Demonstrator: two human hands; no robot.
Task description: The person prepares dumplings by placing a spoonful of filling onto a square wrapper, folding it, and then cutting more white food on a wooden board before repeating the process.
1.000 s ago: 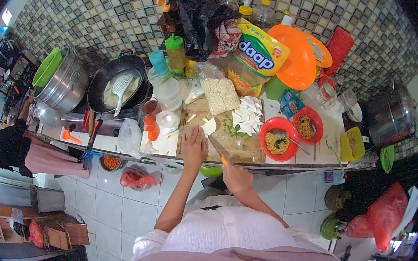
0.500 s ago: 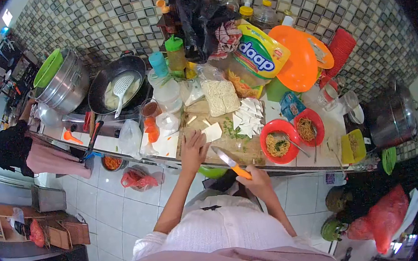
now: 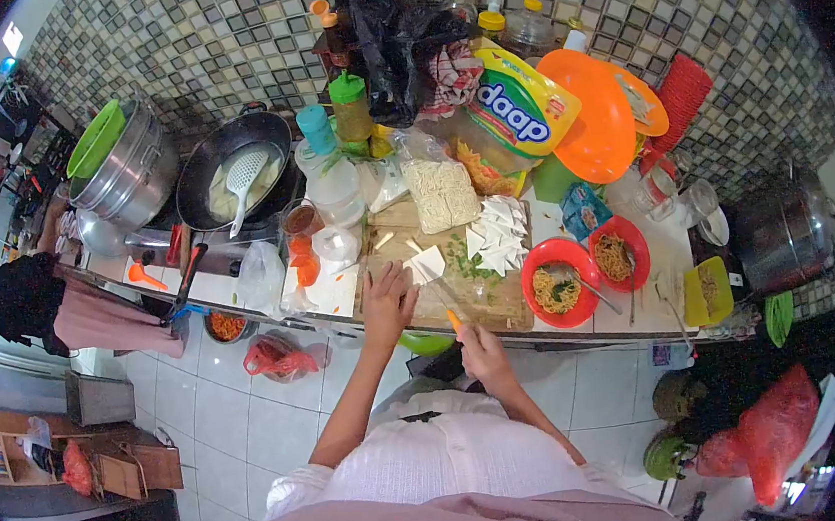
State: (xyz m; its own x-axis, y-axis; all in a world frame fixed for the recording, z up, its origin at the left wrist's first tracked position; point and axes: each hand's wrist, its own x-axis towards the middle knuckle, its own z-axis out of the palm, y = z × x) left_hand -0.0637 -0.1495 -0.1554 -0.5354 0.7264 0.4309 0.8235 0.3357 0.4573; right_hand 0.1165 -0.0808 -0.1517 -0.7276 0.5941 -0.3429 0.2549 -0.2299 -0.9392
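Observation:
My right hand [image 3: 485,352] grips the orange handle of a knife [image 3: 444,300], its blade angled up and left onto a flat white square piece [image 3: 425,265]. At the left side of that piece, my left hand [image 3: 389,303] lies flat with fingers stretched out, the fingertips right by its edge. Both are over the wooden cutting board [image 3: 483,309]. Chopped green bits [image 3: 460,259] are scattered right of the blade. Beyond them sits a pile of white triangular pieces [image 3: 498,238], and a block of dry noodles [image 3: 440,196] rests at the board's back edge.
Two red bowls of noodles [image 3: 555,292] with spoons stand right of the board. A black wok [image 3: 234,173] holding a white slotted spatula [image 3: 246,177] is at back left. Bottles and an orange plate [image 3: 589,118] line the wall. Another person [image 3: 13,289] is at far left.
My right hand has moved left with the knife, bringing the blade onto the white square. My left hand has barely moved.

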